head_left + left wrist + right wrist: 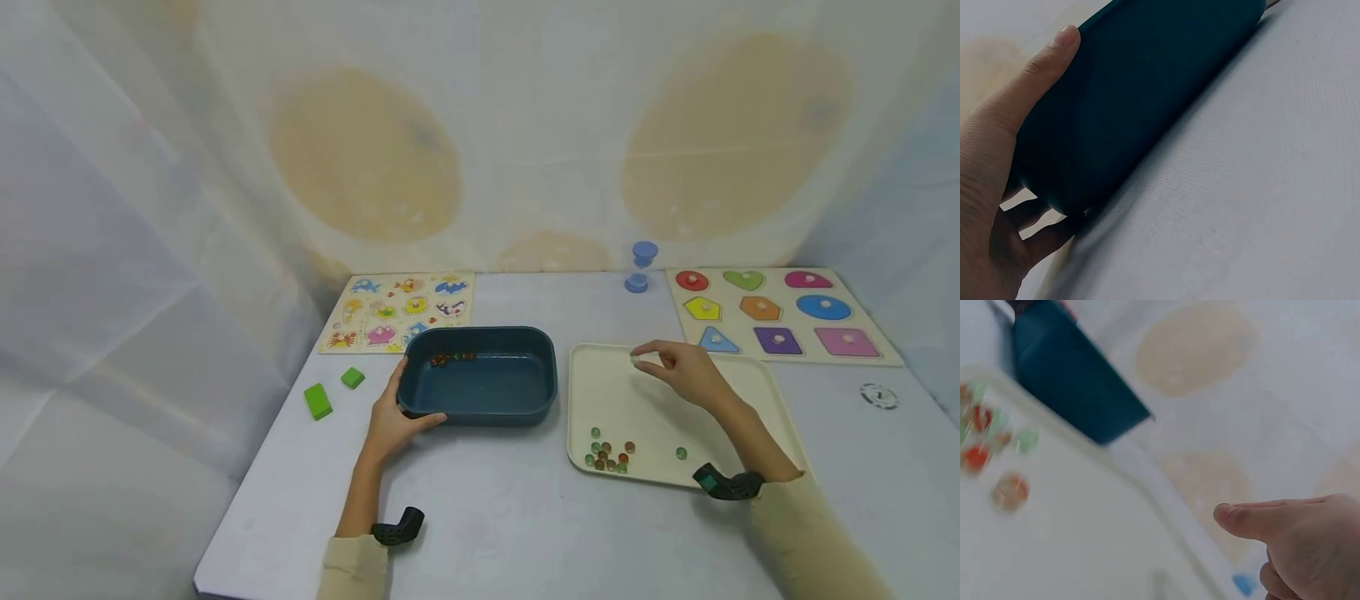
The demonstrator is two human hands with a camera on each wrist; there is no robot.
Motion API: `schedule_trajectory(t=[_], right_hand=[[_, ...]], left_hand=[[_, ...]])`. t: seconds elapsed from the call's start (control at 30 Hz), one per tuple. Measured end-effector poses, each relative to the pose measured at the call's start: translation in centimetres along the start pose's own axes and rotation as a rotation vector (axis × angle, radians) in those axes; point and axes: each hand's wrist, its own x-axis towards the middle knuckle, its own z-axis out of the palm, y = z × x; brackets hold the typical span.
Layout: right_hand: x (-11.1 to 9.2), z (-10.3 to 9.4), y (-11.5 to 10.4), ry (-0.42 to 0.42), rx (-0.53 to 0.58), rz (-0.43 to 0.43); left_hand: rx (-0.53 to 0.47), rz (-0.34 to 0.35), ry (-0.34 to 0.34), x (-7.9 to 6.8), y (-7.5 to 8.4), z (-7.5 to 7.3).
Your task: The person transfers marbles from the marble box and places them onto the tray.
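My left hand (393, 423) grips the left end of a dark teal rectangular dish (498, 390), its thumb along the front wall and its fingers around the corner. Small red-brown and green marbles (442, 359) lie along the dish's back left. Over the back of a cream tray (652, 433), my right hand (686, 373) pinches a small pale greenish marble (635, 358) between thumb and fingertips. In the right wrist view the hand hides it. Several green and reddish marbles (602, 456) cluster at the tray's front left corner, and one green marble (681, 453) sits apart.
A sea-animal puzzle board (360, 310) lies behind the dish, with two green blocks (318, 402) left of it. Behind the tray stand a blue hourglass-shaped object (637, 283) and a shape puzzle board (817, 321). A round black-and-white chip (879, 396) lies at the right.
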Motion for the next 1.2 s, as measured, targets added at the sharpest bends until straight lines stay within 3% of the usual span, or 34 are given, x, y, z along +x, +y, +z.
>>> schedule_trajectory(t=[0.17, 0.37, 0.47, 0.6, 0.7, 0.83, 1.07, 1.2], right_hand=[[-2.5, 0.1, 2.7, -0.063, -0.051, 0.105], [-3.7, 0.4, 3.9, -0.123, -0.044, 0.173], [-3.6, 0.2, 4.1, -0.102, -0.045, 0.177], [-2.6, -0.4, 3.4, -0.006, -0.032, 0.115], [-0.9, -0.6, 1.7, 0.041, 0.009, 0.044], [2.2, 0.7, -1.7, 0.008, 0.087, -0.026], [7.8, 4.9, -8.2, -0.058, 0.185, -0.19], [10.4, 7.8, -11.4, -0.125, 0.226, -0.228]], left_hand=[[-0.004, -0.009, 0.004, -0.1, -0.1, -0.2], [0.0, -0.02, 0.014, 0.0, -0.2, -0.3], [0.0, -0.024, 0.014, 0.0, -0.2, -0.3], [0.004, -0.028, 0.014, 0.0, -0.2, -0.3], [0.005, -0.027, 0.013, 0.1, -0.1, -0.4], [0.004, -0.027, 0.015, 0.1, 0.1, -0.4], [0.001, -0.012, 0.003, 0.2, 0.1, 0.0], [0.008, -0.019, 0.007, 0.1, 0.0, 0.1]])
